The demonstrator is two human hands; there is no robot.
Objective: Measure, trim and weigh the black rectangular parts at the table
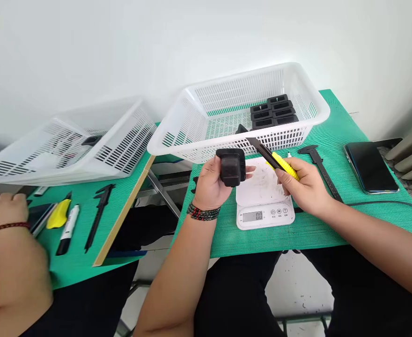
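In my left hand is a black flanged rubber-like part, held up with its boxy side toward me. My right hand grips a yellow utility knife, its dark blade pointing up and left, a little apart from the part. Below both hands lies a white digital scale; its display reads 0.0 and dark crumbs dot its plate. Behind them stands a white plastic basket, where several black rectangular parts are stacked at the right and another lies near the front wall.
A black caliper and a phone lie to the right, with a cable nearby. On the left table are another basket, a caliper, a marker, a yellow object and another person's arm.
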